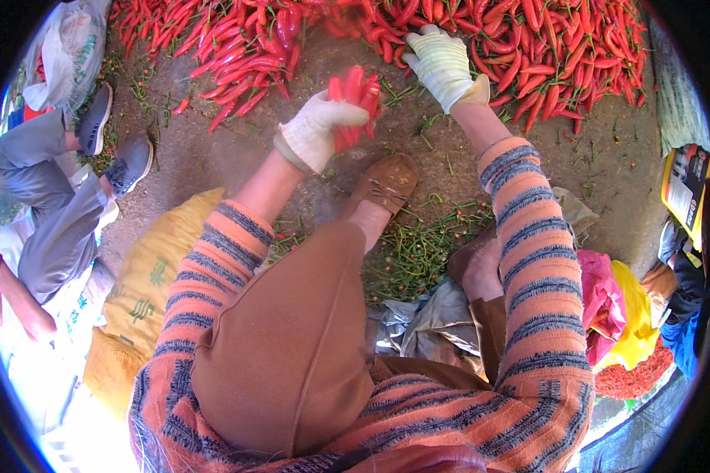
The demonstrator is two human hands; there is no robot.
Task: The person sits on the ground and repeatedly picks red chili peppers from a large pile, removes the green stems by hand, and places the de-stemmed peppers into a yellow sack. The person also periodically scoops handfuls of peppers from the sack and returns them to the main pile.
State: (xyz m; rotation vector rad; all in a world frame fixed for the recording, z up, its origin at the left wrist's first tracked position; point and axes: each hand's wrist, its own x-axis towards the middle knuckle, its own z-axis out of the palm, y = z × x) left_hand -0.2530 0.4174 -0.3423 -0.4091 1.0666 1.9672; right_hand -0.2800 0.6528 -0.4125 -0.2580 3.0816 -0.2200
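My left hand [316, 124], in a whitish work glove, grips a bunch of red chili peppers [353, 103] above the bare ground. Their tops show no green stems that I can make out. Up and to the right, my right hand [441, 62], in a pale striped glove, reaches to the edge of a large heap of red chilies [544, 53]. Its fingertips touch or nearly touch the peppers there; whether they hold one is hidden. Many chilies in the heap carry green stems. Another part of the heap [242, 59] spreads to the upper left.
Plucked green stems [414, 257] lie between my feet. A yellow woven sack [148, 278] is at my left. Another person's legs [53, 195] extend in at the far left, near a white sack [65, 53]. Pink [603, 295] and yellow plastic bags [630, 319] are at right.
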